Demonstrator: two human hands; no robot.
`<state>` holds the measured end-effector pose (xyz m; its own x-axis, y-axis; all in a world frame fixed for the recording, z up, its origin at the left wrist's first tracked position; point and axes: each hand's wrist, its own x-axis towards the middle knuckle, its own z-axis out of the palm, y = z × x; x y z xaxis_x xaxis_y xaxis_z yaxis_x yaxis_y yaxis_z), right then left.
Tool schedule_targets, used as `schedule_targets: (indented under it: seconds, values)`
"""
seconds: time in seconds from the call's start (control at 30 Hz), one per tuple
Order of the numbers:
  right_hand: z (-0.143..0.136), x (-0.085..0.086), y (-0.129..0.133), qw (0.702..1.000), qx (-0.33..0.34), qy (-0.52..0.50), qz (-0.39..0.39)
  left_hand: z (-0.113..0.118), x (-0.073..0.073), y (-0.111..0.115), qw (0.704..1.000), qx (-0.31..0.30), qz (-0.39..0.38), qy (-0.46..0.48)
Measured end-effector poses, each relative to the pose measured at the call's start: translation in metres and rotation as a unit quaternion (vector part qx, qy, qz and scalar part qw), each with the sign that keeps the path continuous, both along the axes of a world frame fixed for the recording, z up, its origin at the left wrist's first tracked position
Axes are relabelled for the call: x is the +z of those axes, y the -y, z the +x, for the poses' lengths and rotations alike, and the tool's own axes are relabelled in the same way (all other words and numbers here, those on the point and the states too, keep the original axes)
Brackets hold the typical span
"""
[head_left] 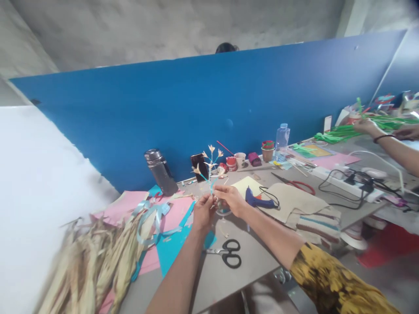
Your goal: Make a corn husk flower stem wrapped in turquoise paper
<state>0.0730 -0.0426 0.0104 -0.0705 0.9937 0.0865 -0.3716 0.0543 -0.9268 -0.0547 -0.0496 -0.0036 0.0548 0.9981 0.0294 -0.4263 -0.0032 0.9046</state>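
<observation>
Above the grey table, both my hands hold an artificial flower spray (211, 166) with several small cream blossoms on pale blue stems. My left hand (204, 212) pinches its lower stem. My right hand (230, 199) is closed on the stem slightly higher, fingertips close to those of the left. The stem's lower end is hidden by my fingers. Behind my hands a small clear round object (223, 213) shows only in part. Scissors with black handles (231, 254) lie just in front, and a blue glue gun (260, 199) rests to the right.
Dried husks (88, 266) and pale blue ribbon (156, 222) cover the left side. A dark thermos (161, 172), paper cup (240, 160) and plastic bottle (282, 141) stand along the blue partition (157, 109). Red-handled pliers (296, 184) and a power strip (347, 184) lie right, near another person's hand (368, 126).
</observation>
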Motion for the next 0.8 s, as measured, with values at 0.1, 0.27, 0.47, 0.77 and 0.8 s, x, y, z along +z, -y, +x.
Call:
schedule_targets:
  seconds: [0.1,0.27,0.47,0.77,0.8]
  values:
    - [-0.003,-0.005,0.001,0.996,-0.038,0.083,0.007,-0.006,0.005,-0.002,0.998,0.055,-0.019,0.008]
    - [-0.009,-0.015,0.001,0.986,-0.035,0.159,0.049,-0.006,0.007,-0.001,0.997,0.076,-0.031,0.015]
    - [-0.008,-0.015,0.000,0.976,-0.046,0.196,0.086,-0.004,0.003,-0.002,0.997,0.068,-0.027,0.021]
    - [0.011,-0.010,-0.018,0.967,-0.137,0.203,0.074,-0.004,-0.003,-0.002,0.986,0.096,0.017,-0.135]
    - [0.015,-0.009,-0.022,0.965,-0.155,0.200,0.068,-0.004,-0.004,-0.002,0.986,0.088,0.023,-0.139]
